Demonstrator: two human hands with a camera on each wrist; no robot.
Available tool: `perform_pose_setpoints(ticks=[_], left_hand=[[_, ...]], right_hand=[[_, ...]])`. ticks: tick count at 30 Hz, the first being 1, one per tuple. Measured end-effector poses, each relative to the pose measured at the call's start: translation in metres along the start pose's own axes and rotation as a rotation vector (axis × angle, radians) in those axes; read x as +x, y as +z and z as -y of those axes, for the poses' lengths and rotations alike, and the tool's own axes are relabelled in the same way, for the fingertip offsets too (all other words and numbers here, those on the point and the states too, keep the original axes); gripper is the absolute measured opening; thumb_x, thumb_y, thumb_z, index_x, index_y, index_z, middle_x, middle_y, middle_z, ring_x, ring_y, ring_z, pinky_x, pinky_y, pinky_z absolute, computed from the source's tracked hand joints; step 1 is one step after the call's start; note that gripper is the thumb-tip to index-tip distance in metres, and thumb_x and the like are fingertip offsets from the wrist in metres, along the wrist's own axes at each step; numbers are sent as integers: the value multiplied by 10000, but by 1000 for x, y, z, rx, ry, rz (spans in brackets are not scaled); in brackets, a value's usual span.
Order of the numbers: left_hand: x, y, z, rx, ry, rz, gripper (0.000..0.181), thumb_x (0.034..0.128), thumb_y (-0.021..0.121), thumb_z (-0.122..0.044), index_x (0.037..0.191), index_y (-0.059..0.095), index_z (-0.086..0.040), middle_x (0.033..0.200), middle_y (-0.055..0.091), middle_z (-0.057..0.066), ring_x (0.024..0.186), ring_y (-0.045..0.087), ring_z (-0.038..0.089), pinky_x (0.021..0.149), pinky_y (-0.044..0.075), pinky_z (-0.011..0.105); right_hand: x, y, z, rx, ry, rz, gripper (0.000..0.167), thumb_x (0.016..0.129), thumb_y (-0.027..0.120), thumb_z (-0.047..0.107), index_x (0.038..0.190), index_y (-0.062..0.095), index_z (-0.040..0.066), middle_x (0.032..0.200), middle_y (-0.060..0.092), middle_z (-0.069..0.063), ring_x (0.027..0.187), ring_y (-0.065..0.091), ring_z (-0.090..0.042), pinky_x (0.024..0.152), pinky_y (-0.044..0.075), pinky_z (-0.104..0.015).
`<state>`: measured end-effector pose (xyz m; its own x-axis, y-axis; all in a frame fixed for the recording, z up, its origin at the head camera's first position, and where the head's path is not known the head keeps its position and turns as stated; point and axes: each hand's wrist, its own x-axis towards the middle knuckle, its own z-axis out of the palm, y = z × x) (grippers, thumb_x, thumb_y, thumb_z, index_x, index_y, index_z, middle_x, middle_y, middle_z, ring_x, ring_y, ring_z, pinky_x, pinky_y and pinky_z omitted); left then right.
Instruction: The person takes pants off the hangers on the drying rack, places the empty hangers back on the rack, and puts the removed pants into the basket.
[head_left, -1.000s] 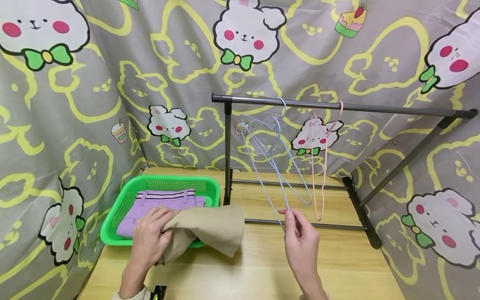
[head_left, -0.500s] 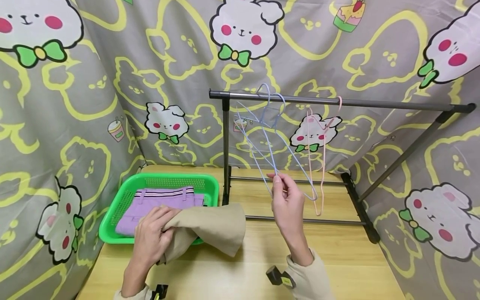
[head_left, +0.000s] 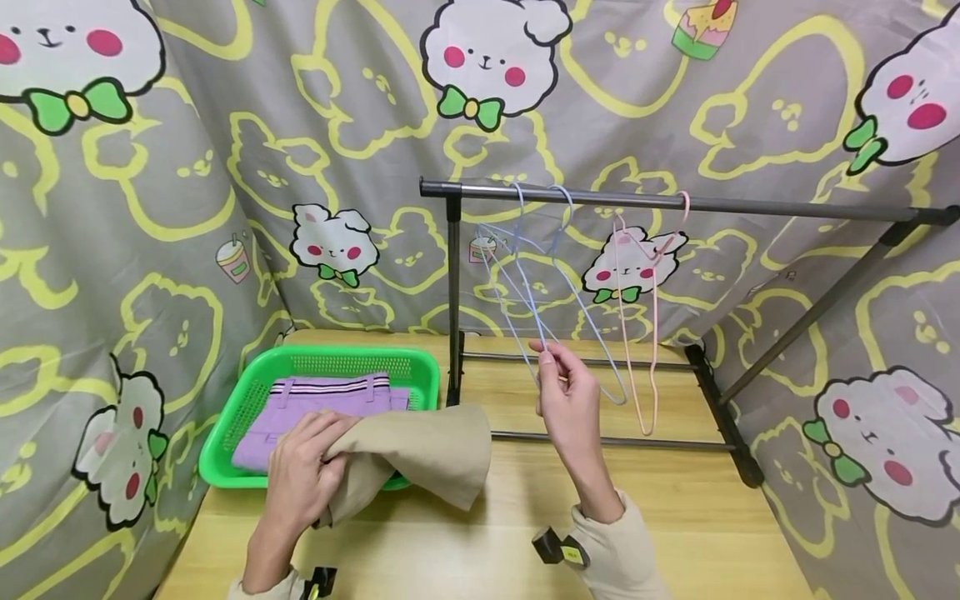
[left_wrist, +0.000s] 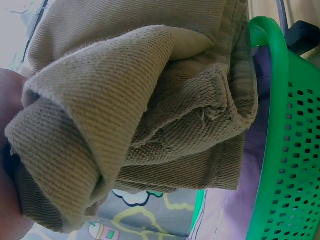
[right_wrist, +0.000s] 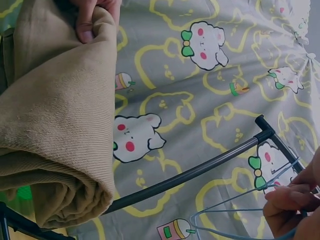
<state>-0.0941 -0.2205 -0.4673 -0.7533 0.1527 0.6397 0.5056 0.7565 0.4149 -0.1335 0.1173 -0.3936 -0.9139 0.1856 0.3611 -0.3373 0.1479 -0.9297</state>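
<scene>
My left hand (head_left: pixel 303 475) grips a folded khaki garment (head_left: pixel 435 450) just in front of the green basket. In the left wrist view the thick ribbed cloth (left_wrist: pixel 115 85) hangs in loose folds beside the basket. With thumb and fingers my right hand (head_left: pixel 572 404) pinches the lower part of a blue clothes hanger (head_left: pixel 531 293). That hanger's hook overlaps the rack's rail (head_left: pixel 787 210); whether it rests there I cannot tell. Another blue hanger (head_left: pixel 588 322) hangs close behind it. Farther right, a pink hanger (head_left: pixel 655 333) hangs on the same rail.
A green perforated basket (head_left: pixel 431 367) stands at the left of the wooden table (head_left: pixel 480 558), holding a folded purple garment (head_left: pixel 330 400). The rack's left post (head_left: pixel 453 300) stands beside the basket. Its base bars (head_left: pixel 660 445) cross the table. A patterned curtain (head_left: pixel 405 275) encloses the sides.
My right hand has moved up and left with the blue hanger. The hanger's hook rose above the rail, then came lower and farther left. My left hand and the khaki garment stayed still.
</scene>
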Motion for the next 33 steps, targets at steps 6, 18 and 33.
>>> perform_pose_setpoints(ticks=[6,18,33], left_hand=[[0,0,-1,4,-6,2,387,757,630,-11,1074,785,-172,1023,717,-67,968,638,188,696,543,507],[2,0,-2,-6,15,4,391,749,629,-7,1070,787,-165,1024,717,-60,996,641,193,742,547,499],[6,11,-9,-20,64,-8,386,727,636,2,1042,792,-156,978,728,-58,943,652,197,689,535,467]], right_hand=[[-4,-3,2,-66,-10,5,278,1053,565,120,1296,689,66,816,607,-81,476,484,-76,421,396,-191],[-17,-14,10,-364,-259,-3,377,999,624,33,1376,622,13,1104,668,-86,973,659,-184,809,580,-290],[-49,-7,6,-410,-407,337,495,900,765,106,1372,618,75,1356,624,-47,1238,610,-247,1056,493,-426]])
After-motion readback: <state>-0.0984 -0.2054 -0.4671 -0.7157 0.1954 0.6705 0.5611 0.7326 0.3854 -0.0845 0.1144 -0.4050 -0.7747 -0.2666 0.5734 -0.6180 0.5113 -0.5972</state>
